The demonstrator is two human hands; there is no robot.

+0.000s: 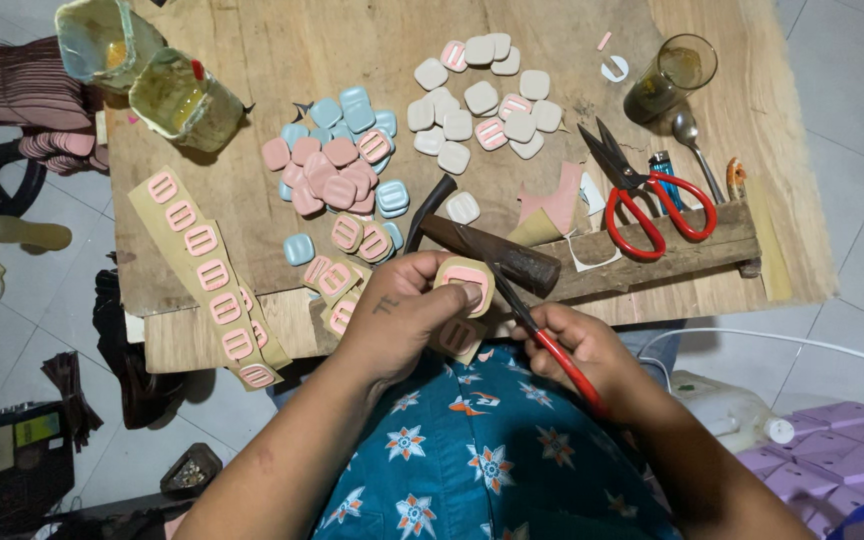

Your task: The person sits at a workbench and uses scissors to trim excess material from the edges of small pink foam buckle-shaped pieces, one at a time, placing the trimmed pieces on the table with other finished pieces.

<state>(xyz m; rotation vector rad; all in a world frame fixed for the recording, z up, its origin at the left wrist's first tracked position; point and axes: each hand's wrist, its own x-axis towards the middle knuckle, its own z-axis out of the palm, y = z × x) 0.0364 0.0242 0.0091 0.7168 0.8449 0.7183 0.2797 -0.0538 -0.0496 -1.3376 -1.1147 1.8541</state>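
Note:
My left hand (399, 312) pinches a pink rounded-square buckle piece (465, 280) glued on tan backing, held above the near edge of the wooden table (282, 60). A second such piece (459, 337) hangs just below it. My right hand (577, 345) grips red-handled scissors (552, 352), whose dark blades reach up to the right edge of the held piece. A hammer (487, 250) lies on the table right behind my hands.
Piles of pink (327, 172), pale blue (347, 112) and white (477, 100) pieces cover the table. A tan strip (207, 270) carries several pink pieces at left. A second pair of red scissors (652, 195), a glass (670, 77), a spoon (697, 145) and two glue jars (184, 100) stand around.

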